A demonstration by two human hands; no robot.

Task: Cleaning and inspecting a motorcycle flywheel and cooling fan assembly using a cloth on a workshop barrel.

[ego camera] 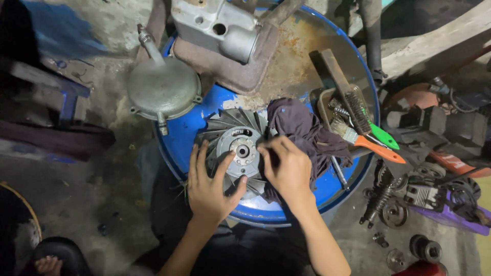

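On the near edge of the blue drum top (197,130), both hands work on a finned metal fan wheel (239,148). The left hand (209,186) lies flat with fingers spread over the lower left fins, the thumb reaching toward the round hub plate; it presses the wheel rather than gripping it. The right hand (287,166) is curled, with fingertips pinched together just beside the hub centre. Whether a small item sits between those fingertips cannot be determined. The heel of this hand rests against a dark purple rag (307,130), which is draped over the right side of the wheel and spreads toward the drum's right rim.

The fan wheel lies flat, hub plate facing up, with a ring of small holes around its central bore.

To the right of the rag, a shallow tray (323,102) holds brushes: a wire brush with a wooden handle (343,87), a paintbrush with an orange handle (376,148) and a green-handled tool (382,135).

At the far side of the drum top, a grey cast metal housing (220,25) sits on a rusty plate (230,71). At the left rim rests a round grey metal cover with a spout (162,87).

On the ground to the right lie assorted engine parts (419,194).
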